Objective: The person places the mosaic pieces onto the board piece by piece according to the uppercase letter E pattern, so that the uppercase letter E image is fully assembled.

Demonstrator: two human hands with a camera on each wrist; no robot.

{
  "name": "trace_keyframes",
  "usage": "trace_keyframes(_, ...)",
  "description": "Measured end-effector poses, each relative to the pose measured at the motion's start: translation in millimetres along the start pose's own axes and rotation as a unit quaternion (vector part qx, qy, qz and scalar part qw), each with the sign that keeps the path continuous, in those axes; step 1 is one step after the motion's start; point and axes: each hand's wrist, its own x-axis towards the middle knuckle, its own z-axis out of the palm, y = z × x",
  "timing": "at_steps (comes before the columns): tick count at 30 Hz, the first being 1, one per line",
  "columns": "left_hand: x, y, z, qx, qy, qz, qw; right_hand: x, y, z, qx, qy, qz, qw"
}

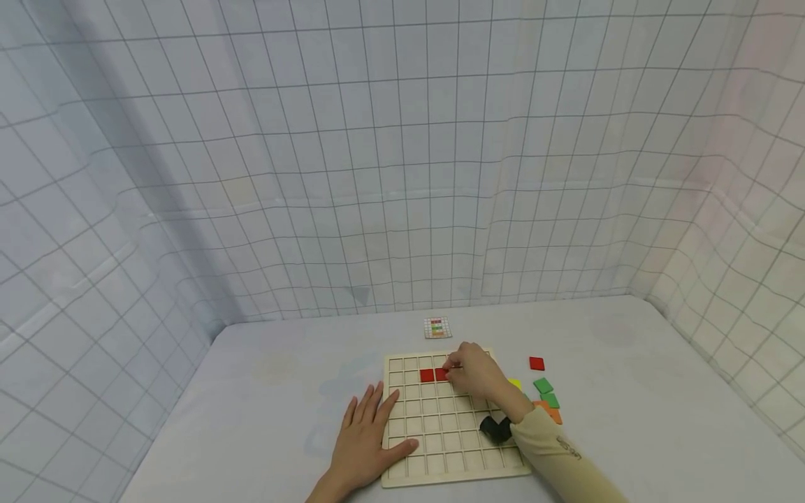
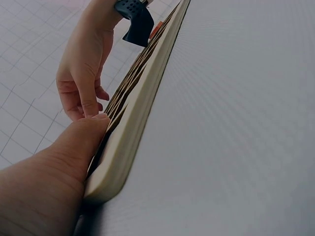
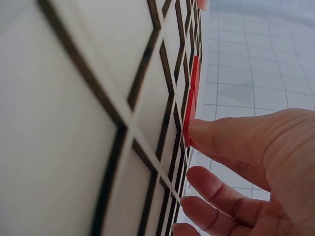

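A cream grid board (image 1: 434, 444) lies on the white table. Two red square tiles sit side by side in its upper rows: the left tile (image 1: 427, 376) stands alone in its cell, while the right tile (image 1: 441, 374) is at my right hand (image 1: 479, 374). In the right wrist view my thumb (image 3: 216, 135) presses this red tile (image 3: 191, 110) at its near end; the index finger is largely hidden behind the thumb, the other fingers loosely bent by the board. My left hand (image 1: 365, 443) rests spread along the board's left edge, its thumb over the lower-left cells.
Right of the board lie a loose red tile (image 1: 537, 363), green tiles (image 1: 544, 385), orange tiles (image 1: 556, 415) and a yellow tile (image 1: 516, 383), partly behind my right forearm. A small colour-pattern card (image 1: 437, 327) lies beyond the board. Grid-lined white curtains (image 1: 415, 209) surround the table.
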Motion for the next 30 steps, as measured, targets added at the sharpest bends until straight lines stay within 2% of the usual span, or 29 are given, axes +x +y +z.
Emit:
trace_keyframes(4,0.4,0.9,-1.0,-0.003,-0.002,-0.001,1.0000,-5.7,0.0,-2.2,-0.014,-0.009,-0.015,0.9997)
trace_keyframes(7,0.7,1.5,-1.8,-0.005,-0.005,-0.002,1.0000,-11.4,0.0,-6.0,-0.024,-0.031,-0.013,0.9992)
trace_keyframes(12,0.6,1.0,-1.7,-0.006,-0.005,-0.003,1.0000,-19.9,1.5,-14.3,-0.004,-0.059,-0.027,0.9979)
trace_keyframes(17,-0.4,0.6,-0.8,-0.007,0.006,0.005,0.9999,-28.3,9.4,-22.1,0.003,-0.051,-0.048,0.9975)
trace_keyframes(21,-0.7,0.4,-0.9,-0.009,0.005,0.006,0.9999,-35.9,19.3,-33.6,-0.005,-0.021,-0.024,0.9995)
trace_keyframes(25,-0.5,0.3,-2.0,-0.011,-0.004,0.002,0.9999,-45.6,29.3,-50.9,-0.009,-0.001,0.032,0.9994)
trace_keyframes(30,-1.1,1.0,-3.3,-0.009,0.000,0.006,0.9999,-57.2,46.6,-63.1,-0.050,0.038,0.115,0.9914)
